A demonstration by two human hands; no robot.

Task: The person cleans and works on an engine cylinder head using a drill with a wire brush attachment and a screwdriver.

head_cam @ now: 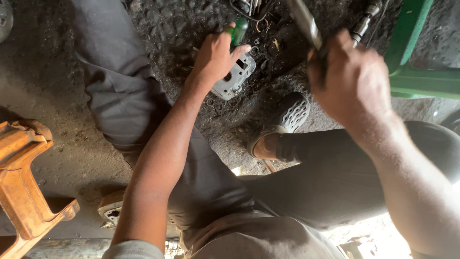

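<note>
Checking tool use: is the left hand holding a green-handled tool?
Yes, the left hand grips a green-handled tool above the grey metal plate lying on the grimy ground.

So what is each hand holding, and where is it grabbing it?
The left hand grips a green-handled tool by its handle, over a grey metal plate. The right hand holds a metal rod near its lower end.

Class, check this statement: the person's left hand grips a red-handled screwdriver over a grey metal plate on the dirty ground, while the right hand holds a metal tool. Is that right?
Not quite. In the head view the left hand grips a green-handled screwdriver, not a red one. The rest stands: it is over the grey metal plate on the dirty ground, and the right hand holds a metal tool.
</note>
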